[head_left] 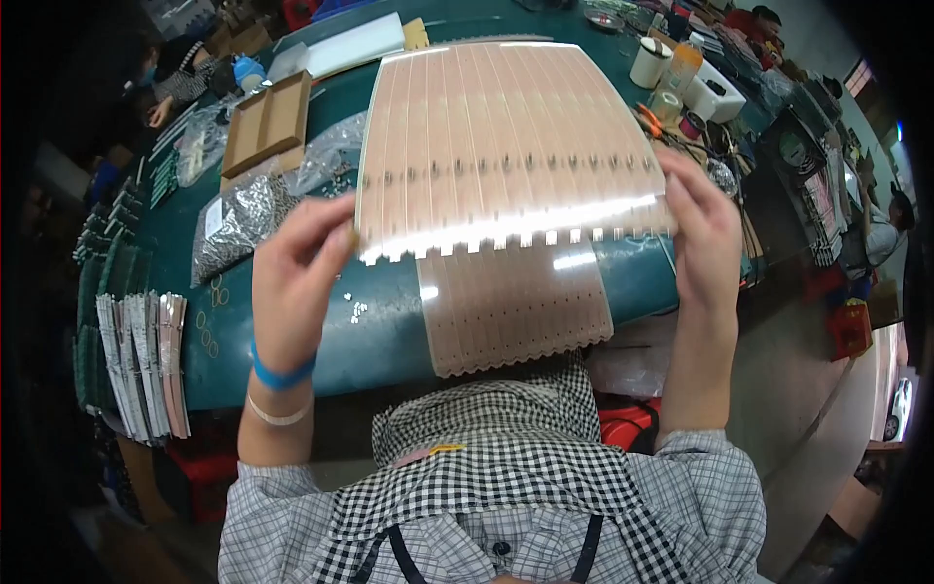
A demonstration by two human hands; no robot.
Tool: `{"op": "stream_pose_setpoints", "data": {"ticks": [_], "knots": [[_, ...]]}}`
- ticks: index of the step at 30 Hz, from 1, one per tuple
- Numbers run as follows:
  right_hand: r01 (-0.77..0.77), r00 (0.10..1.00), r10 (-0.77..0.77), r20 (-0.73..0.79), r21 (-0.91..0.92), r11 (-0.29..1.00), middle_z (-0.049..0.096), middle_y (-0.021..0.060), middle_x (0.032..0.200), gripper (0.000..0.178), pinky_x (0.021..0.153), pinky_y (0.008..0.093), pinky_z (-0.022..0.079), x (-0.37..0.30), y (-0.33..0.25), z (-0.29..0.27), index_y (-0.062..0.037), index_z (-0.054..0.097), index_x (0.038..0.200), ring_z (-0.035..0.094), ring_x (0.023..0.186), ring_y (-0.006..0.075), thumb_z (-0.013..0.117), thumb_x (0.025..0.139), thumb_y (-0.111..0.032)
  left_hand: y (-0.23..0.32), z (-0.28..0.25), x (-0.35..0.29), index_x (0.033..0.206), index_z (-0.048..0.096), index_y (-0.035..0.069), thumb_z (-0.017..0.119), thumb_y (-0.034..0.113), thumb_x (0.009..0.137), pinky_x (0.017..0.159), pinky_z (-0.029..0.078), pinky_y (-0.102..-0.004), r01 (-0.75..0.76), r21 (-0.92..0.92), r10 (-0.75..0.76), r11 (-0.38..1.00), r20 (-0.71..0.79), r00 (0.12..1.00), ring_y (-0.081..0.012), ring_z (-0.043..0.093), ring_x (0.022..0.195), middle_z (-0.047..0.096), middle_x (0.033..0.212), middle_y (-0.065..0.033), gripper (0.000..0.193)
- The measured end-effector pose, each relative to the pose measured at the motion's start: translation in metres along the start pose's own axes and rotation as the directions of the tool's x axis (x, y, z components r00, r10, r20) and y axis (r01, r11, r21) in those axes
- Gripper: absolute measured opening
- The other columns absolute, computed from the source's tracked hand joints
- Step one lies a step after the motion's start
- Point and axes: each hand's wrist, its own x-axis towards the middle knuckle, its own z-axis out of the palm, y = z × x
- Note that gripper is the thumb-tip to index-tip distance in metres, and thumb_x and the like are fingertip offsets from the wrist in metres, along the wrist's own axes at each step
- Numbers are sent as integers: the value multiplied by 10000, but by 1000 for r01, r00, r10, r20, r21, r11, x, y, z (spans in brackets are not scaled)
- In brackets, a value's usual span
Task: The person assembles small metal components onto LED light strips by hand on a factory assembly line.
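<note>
Left hand (297, 273) and right hand (705, 229) pinch the pink panel (496, 117) by opposite edges, upper centre — probably supporting it evenly.

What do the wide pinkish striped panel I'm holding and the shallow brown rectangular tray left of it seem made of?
The wide pinkish striped panel looks like glossy plastic or coated laminate, I can't tell which; bright glare crosses it. The shallow brown rectangular tray seems matte cardboard: its thin walls are dull, plain brown.
</note>
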Motion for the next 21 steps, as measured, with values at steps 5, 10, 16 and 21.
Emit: {"op": "stream_pose_setpoints", "data": {"ticks": [5,10,16,21], "knots": [[-127,988,121,99,52,991,698,75,1060,267,890,277,456,139,9,11,40,677,1153,609,985,138,622,943,-117,-4,-4,121,1165,691,-15,679,156,934,799,458,-215,102,-205,-108,974,-22,994,-72,572,898,670,966,-4,287],[-167,982,180,57,-186,968,694,67,1008,230,805,310,470,264,45,34,-19,710,1061,592,865,170,674,912,-190,-57,-12,246,1098,725,72,687,250,932,597,328,-197,220,-122,-221,968,6,975,-13,468,725,630,846,74,247],[-356,927,374,-3,-320,878,654,79,966,200,756,355,488,352,104,56,-13,690,982,585,880,200,682,907,-198,-109,5,328,1041,721,110,715,209,891,631,353,-220,397,-73,-400,915,-37,916,-49,511,745,649,835,56,180],[-434,885,465,-20,-399,808,639,86,977,209,763,363,479,382,138,71,4,674,990,575,870,208,649,935,-196,-145,16,352,1024,722,7,750,223,847,739,417,-305,445,-86,-451,892,-75,889,-160,530,845,651,883,-58,281]]}}
